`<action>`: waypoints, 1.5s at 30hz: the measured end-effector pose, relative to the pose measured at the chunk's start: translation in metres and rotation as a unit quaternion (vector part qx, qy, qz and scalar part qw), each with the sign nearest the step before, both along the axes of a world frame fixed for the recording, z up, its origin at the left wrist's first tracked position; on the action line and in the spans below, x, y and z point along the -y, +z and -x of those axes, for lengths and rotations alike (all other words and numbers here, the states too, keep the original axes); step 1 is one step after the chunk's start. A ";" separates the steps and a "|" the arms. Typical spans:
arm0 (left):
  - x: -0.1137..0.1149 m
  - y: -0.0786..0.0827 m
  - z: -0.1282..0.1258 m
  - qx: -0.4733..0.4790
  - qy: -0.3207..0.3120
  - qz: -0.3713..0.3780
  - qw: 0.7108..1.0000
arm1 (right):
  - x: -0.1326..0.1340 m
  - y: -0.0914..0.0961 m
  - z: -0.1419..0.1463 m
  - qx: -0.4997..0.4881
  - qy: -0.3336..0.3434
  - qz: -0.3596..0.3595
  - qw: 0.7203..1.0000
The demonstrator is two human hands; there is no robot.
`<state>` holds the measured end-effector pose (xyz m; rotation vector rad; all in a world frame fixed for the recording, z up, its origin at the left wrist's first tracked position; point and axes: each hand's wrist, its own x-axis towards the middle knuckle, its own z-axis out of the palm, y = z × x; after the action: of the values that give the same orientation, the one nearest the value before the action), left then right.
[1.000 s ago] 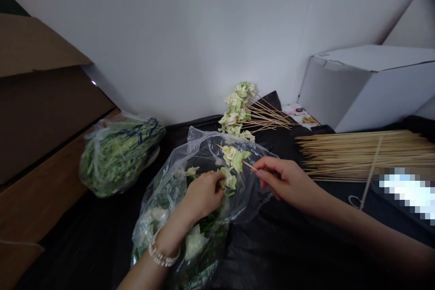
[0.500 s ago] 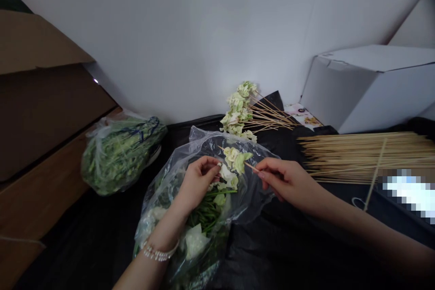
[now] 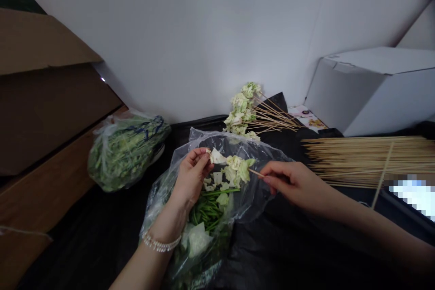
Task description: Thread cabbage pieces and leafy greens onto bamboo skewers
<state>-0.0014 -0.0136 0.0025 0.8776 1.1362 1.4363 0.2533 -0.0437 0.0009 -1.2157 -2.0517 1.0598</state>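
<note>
Skewer [image 3: 255,172] and its cabbage [image 3: 238,168] are above the mouth of a clear bag [image 3: 253,208], around the middle of the bench. Toward the near edge, the bag lies on a black sheet [image 3: 265,256]; a white piece [image 3: 199,240] shows in its nearer part. Green stems [image 3: 207,210] lie beyond that, and loose scraps [image 3: 217,177] lie just past the stems.

The left hand [image 3: 192,176], with a beaded bracelet [image 3: 161,244] on its wrist, reaches over the bag and pinches a pale leaf [image 3: 217,157] between thumb and fingers. The leaf is right by the cabbage at the skewer's left end; whether the point has pierced it cannot be told. The right hand [image 3: 295,186] grips the skewer between thumb and fingertips, to the right of the cabbage, the stick lying nearly level.

Toward the right edge, a device [image 3: 413,195] with a blurred screen lies just nearer than a bundle of sticks [image 3: 356,158]. Toward the left edge, a second bag [image 3: 125,152] is filled with greens. At the far edge, by the wall [image 3: 210,31], loaded skewers [image 3: 241,108] lie in a row, their bare ends pointing right. A white box [image 3: 370,95] stands at the far right corner.
</note>
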 end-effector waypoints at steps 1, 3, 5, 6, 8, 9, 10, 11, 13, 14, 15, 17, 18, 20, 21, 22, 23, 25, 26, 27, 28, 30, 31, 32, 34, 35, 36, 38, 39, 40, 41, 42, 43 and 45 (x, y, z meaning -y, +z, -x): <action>0.000 0.000 0.000 0.004 0.001 0.000 1.000 | 0.000 0.001 -0.001 0.004 -0.003 0.002 1.000; -0.001 0.000 0.001 0.008 -0.002 0.001 1.000 | -0.001 0.001 -0.001 0.013 -0.001 0.001 1.000; 0.000 0.001 0.000 0.007 -0.010 0.005 1.000 | -0.001 0.001 0.000 0.016 0.003 0.004 1.000; 0.000 0.001 0.000 0.003 -0.017 0.007 1.000 | -0.001 0.000 0.000 0.014 0.004 0.006 1.000; 0.001 0.002 -0.001 -0.007 -0.036 0.012 0.999 | 0.000 -0.001 0.002 0.011 0.006 0.008 1.000; 0.002 0.002 -0.002 -0.013 -0.044 0.015 0.999 | 0.000 -0.002 0.002 0.010 0.007 0.007 1.000; 0.002 0.002 -0.002 -0.018 -0.049 0.018 0.998 | 0.000 -0.003 0.003 0.011 0.008 0.004 1.000; 0.003 0.002 -0.002 -0.023 -0.051 0.021 0.998 | 0.000 -0.003 0.003 0.011 0.008 0.002 1.000; 0.003 0.003 -0.003 -0.028 -0.052 0.024 0.998 | 0.000 -0.004 0.003 0.010 0.008 -0.001 1.000; 0.003 0.003 -0.003 -0.028 -0.052 0.023 0.998 | 0.000 -0.005 0.003 0.009 0.007 -0.003 1.000; 0.004 0.002 -0.003 -0.032 -0.053 0.020 0.998 | 0.000 -0.005 0.003 0.009 0.006 -0.005 1.000; 0.004 0.001 -0.003 -0.052 -0.056 0.011 0.997 | -0.001 -0.005 0.003 0.009 0.004 -0.007 1.000; 0.004 0.001 -0.003 -0.071 -0.058 0.005 0.996 | -0.001 -0.005 0.003 0.010 0.003 -0.008 1.000; 0.004 -0.001 -0.002 -0.116 -0.058 -0.011 0.991 | 0.000 -0.004 0.003 0.012 0.005 -0.007 1.000; 0.004 -0.002 -0.002 -0.138 -0.056 -0.020 0.989 | 0.000 -0.004 0.003 0.013 0.005 -0.007 1.000; 0.004 -0.003 -0.002 -0.157 -0.052 -0.030 0.986 | 0.000 -0.003 0.003 0.013 0.004 -0.006 1.000; 0.004 -0.004 -0.001 -0.174 -0.048 -0.040 0.983 | 0.000 -0.002 0.002 0.013 0.003 -0.006 1.000; 0.003 -0.005 0.000 -0.194 -0.041 -0.049 0.979 | 0.001 0.000 0.002 0.010 -0.002 -0.004 1.000; 0.003 -0.005 0.001 -0.196 -0.038 -0.048 0.979 | 0.001 0.000 0.002 0.006 -0.006 0.001 1.000; 0.003 -0.005 0.001 -0.194 -0.035 -0.045 0.979 | 0.002 0.001 0.002 0.002 -0.008 0.007 1.000; 0.002 -0.005 0.001 -0.190 -0.029 -0.040 0.981 | 0.002 0.002 0.002 -0.001 -0.009 0.015 1.000; 0.002 -0.005 0.001 -0.179 -0.019 -0.031 0.983 | 0.003 0.002 0.002 -0.004 -0.007 0.023 1.000; 0.003 -0.004 0.001 -0.173 -0.018 -0.029 0.984 | 0.003 0.002 0.002 -0.006 -0.004 0.021 1.000; 0.003 -0.004 0.000 -0.167 -0.019 -0.026 0.985 | 0.003 0.002 0.003 -0.007 0.000 0.015 1.000; 0.004 -0.003 -0.002 -0.158 -0.028 -0.023 0.987 | 0.003 0.001 0.003 -0.010 0.005 0.004 1.000; 0.005 -0.002 -0.003 -0.157 -0.031 -0.023 0.987 | 0.002 0.000 0.004 -0.009 0.006 0.000 1.000; 0.005 -0.001 -0.004 -0.158 -0.032 -0.023 0.987 | 0.002 -0.001 0.004 -0.008 0.006 -0.002 1.000; 0.006 -0.001 -0.005 -0.162 -0.032 -0.022 0.986 | 0.001 -0.002 0.004 -0.004 0.003 0.001 1.000; 0.006 -0.001 -0.005 -0.161 -0.033 -0.022 0.986 | 0.001 -0.002 0.004 -0.002 0.003 0.003 1.000; 0.006 -0.001 -0.005 -0.158 -0.034 -0.022 0.987 | 0.001 -0.003 0.004 0.000 0.002 0.003 1.000; 0.006 -0.001 -0.005 -0.155 -0.037 -0.021 0.987 | 0.001 -0.003 0.004 0.000 0.003 0.003 1.000; 0.006 -0.001 -0.005 -0.154 -0.041 -0.020 0.987 | 0.001 -0.003 0.004 0.001 0.005 0.003 1.000; 0.006 -0.001 -0.005 -0.154 -0.048 -0.017 0.987 | 0.000 -0.003 0.004 0.001 0.005 0.001 1.000; 0.007 0.000 -0.005 -0.158 -0.067 -0.009 0.985 | 0.000 -0.004 0.004 0.001 0.007 -0.001 1.000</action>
<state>0.0040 -0.0205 0.0021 1.2029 1.2710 1.2266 0.2495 -0.0437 -0.0029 -1.2041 -2.0645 1.0637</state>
